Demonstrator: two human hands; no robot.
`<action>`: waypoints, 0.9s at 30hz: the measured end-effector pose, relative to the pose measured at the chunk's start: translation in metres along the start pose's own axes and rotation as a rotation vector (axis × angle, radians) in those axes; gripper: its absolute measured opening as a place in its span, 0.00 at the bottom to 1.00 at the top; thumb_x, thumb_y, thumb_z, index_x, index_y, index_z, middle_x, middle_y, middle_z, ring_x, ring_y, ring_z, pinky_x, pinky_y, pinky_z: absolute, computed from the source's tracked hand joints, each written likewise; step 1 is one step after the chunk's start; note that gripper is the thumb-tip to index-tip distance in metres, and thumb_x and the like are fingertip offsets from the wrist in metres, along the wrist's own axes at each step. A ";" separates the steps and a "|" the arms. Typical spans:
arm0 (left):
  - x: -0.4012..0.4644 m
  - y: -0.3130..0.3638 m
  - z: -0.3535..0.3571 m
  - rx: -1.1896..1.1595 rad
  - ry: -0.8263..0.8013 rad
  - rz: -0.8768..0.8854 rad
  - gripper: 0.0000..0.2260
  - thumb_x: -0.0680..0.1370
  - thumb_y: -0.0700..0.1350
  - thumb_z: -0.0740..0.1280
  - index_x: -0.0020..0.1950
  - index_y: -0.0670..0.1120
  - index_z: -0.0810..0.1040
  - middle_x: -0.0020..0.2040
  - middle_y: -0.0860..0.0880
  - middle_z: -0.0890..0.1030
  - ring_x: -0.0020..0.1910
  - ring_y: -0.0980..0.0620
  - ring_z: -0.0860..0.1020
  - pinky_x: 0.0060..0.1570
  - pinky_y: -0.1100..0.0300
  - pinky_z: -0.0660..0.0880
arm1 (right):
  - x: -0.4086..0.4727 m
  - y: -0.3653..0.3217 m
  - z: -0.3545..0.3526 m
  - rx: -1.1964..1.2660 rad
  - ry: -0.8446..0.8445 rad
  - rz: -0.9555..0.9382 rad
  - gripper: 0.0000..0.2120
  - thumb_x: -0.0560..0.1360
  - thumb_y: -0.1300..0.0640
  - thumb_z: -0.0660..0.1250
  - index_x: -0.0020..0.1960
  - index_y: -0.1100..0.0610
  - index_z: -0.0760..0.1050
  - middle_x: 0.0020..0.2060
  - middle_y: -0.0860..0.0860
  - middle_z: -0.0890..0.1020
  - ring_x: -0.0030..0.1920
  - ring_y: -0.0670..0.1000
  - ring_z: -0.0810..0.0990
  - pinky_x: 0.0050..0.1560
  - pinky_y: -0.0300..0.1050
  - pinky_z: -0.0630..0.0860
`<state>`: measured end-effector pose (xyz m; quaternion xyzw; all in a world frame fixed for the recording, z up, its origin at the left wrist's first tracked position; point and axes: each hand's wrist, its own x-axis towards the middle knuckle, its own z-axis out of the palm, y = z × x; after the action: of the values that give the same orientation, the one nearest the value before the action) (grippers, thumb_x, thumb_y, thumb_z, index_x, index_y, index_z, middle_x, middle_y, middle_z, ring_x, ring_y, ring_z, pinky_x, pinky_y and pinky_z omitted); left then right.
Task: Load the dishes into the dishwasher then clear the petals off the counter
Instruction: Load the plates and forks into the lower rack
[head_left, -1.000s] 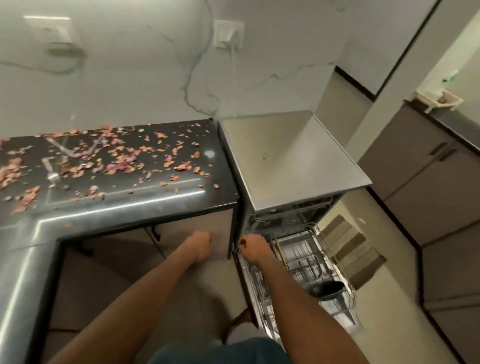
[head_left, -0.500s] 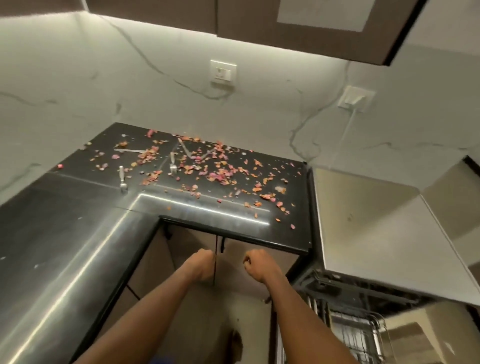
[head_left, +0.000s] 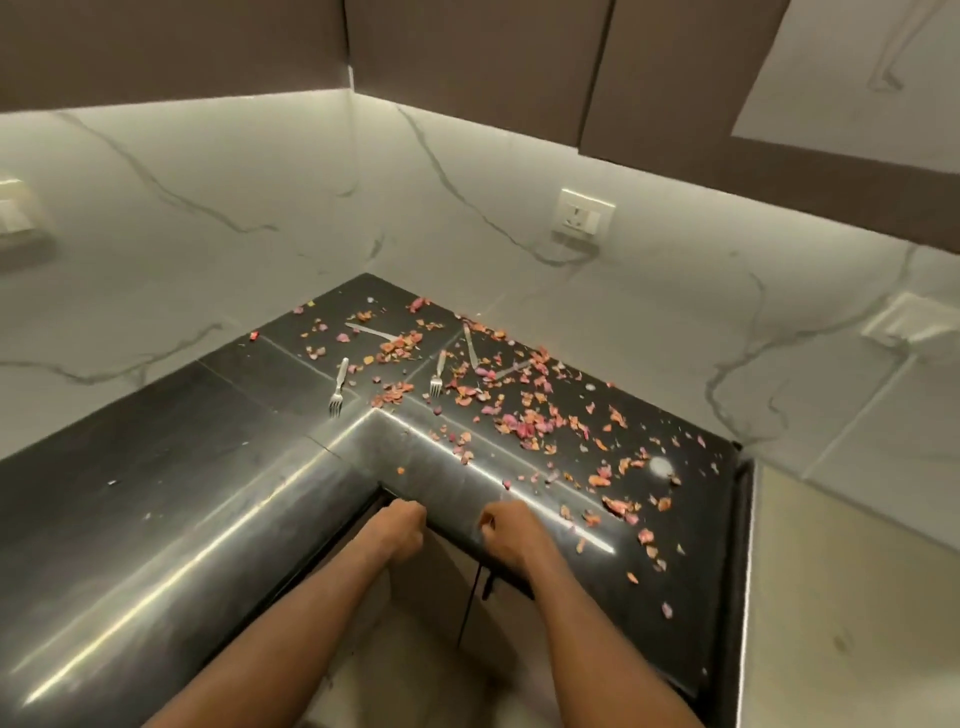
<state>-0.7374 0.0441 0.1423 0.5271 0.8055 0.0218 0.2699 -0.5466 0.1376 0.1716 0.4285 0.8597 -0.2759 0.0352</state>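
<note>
Pink and orange petals (head_left: 524, 421) lie scattered over the corner of the black L-shaped counter (head_left: 156, 509). Among them rest two forks, one to the left (head_left: 338, 386) and one in the middle (head_left: 438, 375), and a knife (head_left: 370, 331) near the back. More cutlery (head_left: 470, 347) lies half under petals further right. My left hand (head_left: 399, 529) and my right hand (head_left: 506, 532) hover at the counter's inner front edge, both with fingers curled and holding nothing.
The dishwasher's pale top (head_left: 852, 597) adjoins the counter at the right. Marble walls with sockets (head_left: 581, 217) close in the corner, and dark wall cabinets (head_left: 467, 62) hang overhead. Cabinet doors (head_left: 431, 613) stand below the counter.
The view has swung left and up from the open dishwasher rack to the counter corner. Both hands have risen from below the counter to its front edge, still curled and holding nothing.
</note>
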 end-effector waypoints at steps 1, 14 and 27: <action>0.004 -0.002 -0.001 -0.009 0.008 -0.012 0.10 0.71 0.40 0.60 0.47 0.44 0.80 0.50 0.43 0.83 0.50 0.41 0.81 0.48 0.50 0.79 | 0.008 0.002 0.001 -0.006 -0.011 -0.010 0.11 0.76 0.60 0.62 0.49 0.53 0.83 0.49 0.53 0.87 0.50 0.56 0.85 0.55 0.55 0.82; 0.053 -0.059 -0.017 -0.121 0.063 -0.193 0.11 0.73 0.40 0.61 0.50 0.45 0.82 0.52 0.43 0.83 0.50 0.41 0.81 0.49 0.49 0.80 | 0.112 -0.051 0.026 -0.075 -0.188 -0.152 0.12 0.77 0.59 0.61 0.52 0.51 0.83 0.50 0.53 0.86 0.49 0.56 0.84 0.52 0.54 0.82; 0.171 -0.133 -0.066 -1.466 0.377 -0.695 0.08 0.82 0.33 0.60 0.45 0.38 0.75 0.36 0.39 0.77 0.32 0.43 0.77 0.22 0.60 0.78 | 0.248 -0.097 0.017 -0.020 -0.196 -0.108 0.11 0.77 0.59 0.63 0.53 0.53 0.84 0.49 0.51 0.86 0.50 0.51 0.84 0.57 0.53 0.81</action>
<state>-0.9303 0.1490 0.0858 -0.0734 0.7358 0.5441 0.3965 -0.7791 0.2603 0.1267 0.3521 0.8766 -0.3095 0.1084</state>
